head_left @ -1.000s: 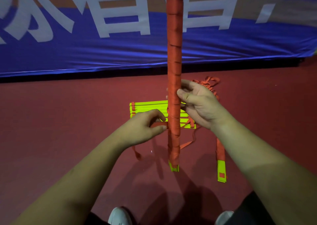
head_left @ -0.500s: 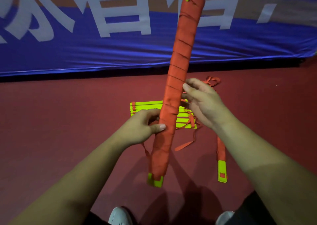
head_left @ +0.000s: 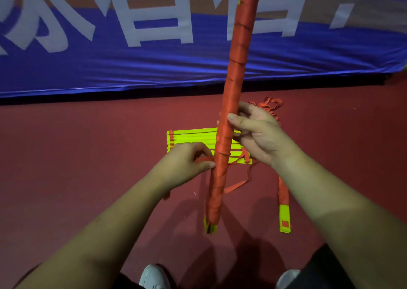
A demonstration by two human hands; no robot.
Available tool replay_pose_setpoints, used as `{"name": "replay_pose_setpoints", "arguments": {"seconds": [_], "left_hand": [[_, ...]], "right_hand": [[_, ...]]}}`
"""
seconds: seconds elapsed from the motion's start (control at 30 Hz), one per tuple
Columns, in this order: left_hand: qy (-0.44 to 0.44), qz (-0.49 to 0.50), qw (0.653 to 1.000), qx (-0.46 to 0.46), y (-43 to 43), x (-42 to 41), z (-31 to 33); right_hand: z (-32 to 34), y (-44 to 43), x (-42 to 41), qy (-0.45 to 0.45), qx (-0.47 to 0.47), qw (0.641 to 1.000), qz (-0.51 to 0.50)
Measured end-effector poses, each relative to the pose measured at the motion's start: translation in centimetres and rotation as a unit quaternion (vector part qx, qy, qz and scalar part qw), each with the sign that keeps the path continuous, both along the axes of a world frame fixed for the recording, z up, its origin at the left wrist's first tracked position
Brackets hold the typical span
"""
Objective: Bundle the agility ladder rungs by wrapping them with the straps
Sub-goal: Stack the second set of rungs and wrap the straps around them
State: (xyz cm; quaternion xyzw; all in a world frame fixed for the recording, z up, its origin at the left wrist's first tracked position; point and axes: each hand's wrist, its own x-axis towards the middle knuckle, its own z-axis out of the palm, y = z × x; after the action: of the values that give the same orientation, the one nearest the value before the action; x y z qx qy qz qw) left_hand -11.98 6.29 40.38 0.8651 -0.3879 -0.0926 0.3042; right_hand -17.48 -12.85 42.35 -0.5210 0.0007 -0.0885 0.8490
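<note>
Our right hand grips the long orange-wrapped yellow-rung bundle; our left hand pinches its orange fabric strap, which we should pull taut.

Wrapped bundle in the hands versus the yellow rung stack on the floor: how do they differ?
The wrapped bundle is held nearly upright by the right hand, the left hand pinching its strap; the rung stack lies flat on the floor. The wrapped bundle is orange nearly all over, yellow only at its tips; the rung stack shows mostly bare yellow. Both are yellow rungs with orange straps.
</note>
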Motion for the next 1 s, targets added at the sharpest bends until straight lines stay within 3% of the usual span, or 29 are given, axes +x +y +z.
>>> {"name": "replay_pose_setpoints", "arguments": {"seconds": [0.2, 0.37, 0.47, 0.6, 0.73, 0.83, 0.9, 1.0], "left_hand": [[0.016, -0.001, 0.999, -0.040, -0.8, -1.5, -0.3], [-0.037, 0.004, 0.999, -0.013, -1.2, -1.7, -0.3], [-0.019, 0.000, 1.000, -0.001, -0.8, -1.0, -0.1], [0.129, -0.055, 0.989, -0.044, 0.0, 0.0, 0.0], [0.309, -0.130, 0.929, -0.156, 0.1, -0.1, -0.1], [0.411, -0.161, 0.878, -0.186, 0.0, -0.5, 0.0], [0.398, -0.158, 0.889, -0.161, 0.0, -0.7, 0.1], [0.283, -0.108, 0.949, -0.091, -0.2, -0.4, -0.3]], "right_hand": [[-0.3, 0.2, 0.4, 0.027, -0.078, 0.988, -0.130], [-1.0, 0.0, 0.5, 0.041, -0.137, 0.979, -0.142], [-0.8, -0.2, 0.5, 0.025, -0.145, 0.981, -0.126], [0.1, -0.4, 0.0, -0.023, -0.021, 0.999, -0.041], [0.9, -0.3, -0.6, -0.035, 0.136, 0.982, 0.128], [1.0, -0.1, -0.8, -0.041, 0.154, 0.977, 0.143], [1.0, 0.1, -0.8, -0.025, 0.121, 0.987, 0.106], [0.6, 0.1, -0.8, 0.015, 0.071, 0.996, 0.057]]}}
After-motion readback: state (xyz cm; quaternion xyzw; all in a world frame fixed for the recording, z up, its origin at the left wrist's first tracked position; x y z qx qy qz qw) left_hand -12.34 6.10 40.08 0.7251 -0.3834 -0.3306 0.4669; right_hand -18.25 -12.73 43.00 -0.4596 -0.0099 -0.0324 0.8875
